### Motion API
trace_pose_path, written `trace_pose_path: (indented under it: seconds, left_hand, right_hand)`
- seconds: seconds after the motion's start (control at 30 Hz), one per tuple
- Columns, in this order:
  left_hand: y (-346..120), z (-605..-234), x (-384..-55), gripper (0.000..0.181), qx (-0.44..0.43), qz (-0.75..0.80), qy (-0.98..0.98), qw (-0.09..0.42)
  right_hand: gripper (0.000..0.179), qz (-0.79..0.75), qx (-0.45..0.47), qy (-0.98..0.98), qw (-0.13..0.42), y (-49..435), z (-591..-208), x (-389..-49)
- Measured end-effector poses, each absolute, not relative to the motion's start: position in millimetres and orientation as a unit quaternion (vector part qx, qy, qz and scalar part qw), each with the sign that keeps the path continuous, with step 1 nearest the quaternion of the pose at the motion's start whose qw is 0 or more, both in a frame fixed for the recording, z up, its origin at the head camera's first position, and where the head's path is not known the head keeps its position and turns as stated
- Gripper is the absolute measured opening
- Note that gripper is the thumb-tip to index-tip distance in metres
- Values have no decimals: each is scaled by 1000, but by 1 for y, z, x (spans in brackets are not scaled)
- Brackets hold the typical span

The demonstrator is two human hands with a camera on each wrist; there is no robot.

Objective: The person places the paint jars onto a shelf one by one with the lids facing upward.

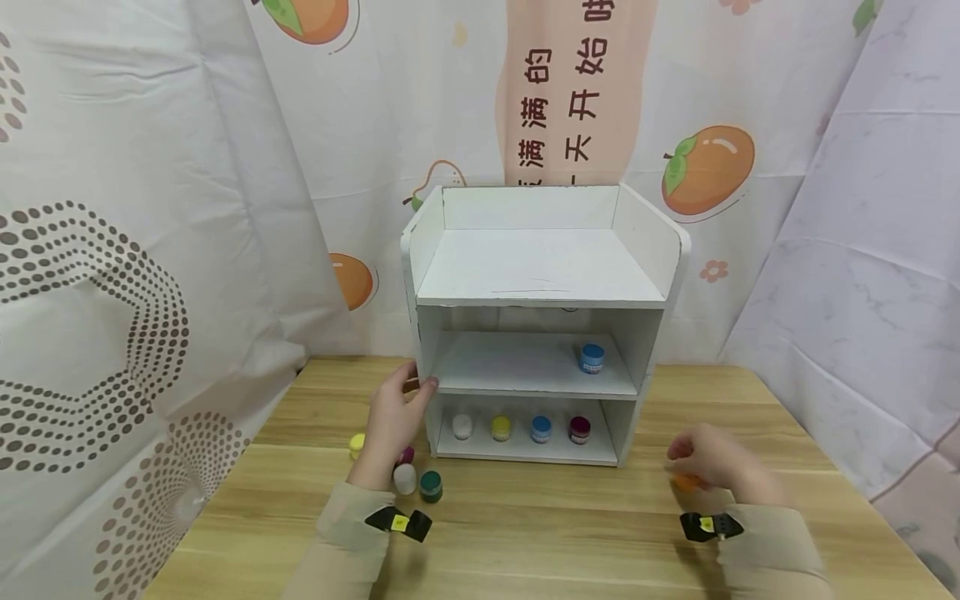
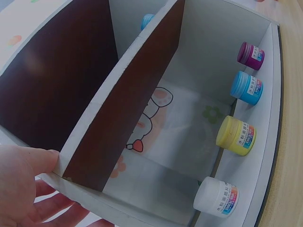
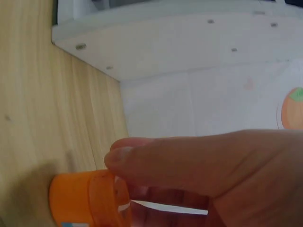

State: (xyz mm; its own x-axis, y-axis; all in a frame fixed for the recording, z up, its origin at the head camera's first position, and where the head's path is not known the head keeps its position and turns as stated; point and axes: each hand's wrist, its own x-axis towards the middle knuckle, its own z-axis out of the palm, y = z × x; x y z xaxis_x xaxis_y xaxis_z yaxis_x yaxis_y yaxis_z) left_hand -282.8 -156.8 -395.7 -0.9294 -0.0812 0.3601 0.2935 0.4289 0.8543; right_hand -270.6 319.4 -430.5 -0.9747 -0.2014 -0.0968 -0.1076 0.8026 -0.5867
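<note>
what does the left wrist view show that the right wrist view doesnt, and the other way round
Only the left wrist view: the left hand holding the edge of the shelf unit, the white jar, yellow jar, blue jar and purple jar on its bottom shelf, and part of another blue jar above.

Only the right wrist view: the right hand, its thumb against the orange jar, and the unit's right outer side.

Both: parts of the shelf unit, the wooden table and the printed backdrop.
</note>
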Motion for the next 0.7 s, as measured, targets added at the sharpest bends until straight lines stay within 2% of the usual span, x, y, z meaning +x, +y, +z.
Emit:
trace_pose_path:
  seconds: [0.2, 0.43, 0.7]
  left_hand:
    - [-157, -397, -284, 46, -64, -530, -826, 182]
    - [-157, -397, -284, 49, -60, -528, -828, 177]
    - [-158, -396, -282, 50, -63, -532, -827, 172]
  right_hand:
    - [10, -305, -94, 945, 72, 313, -432, -272]
    - [30, -252, -125, 959, 46, 322, -418, -271]
    - [34, -241, -164, 956, 26, 324, -402, -264]
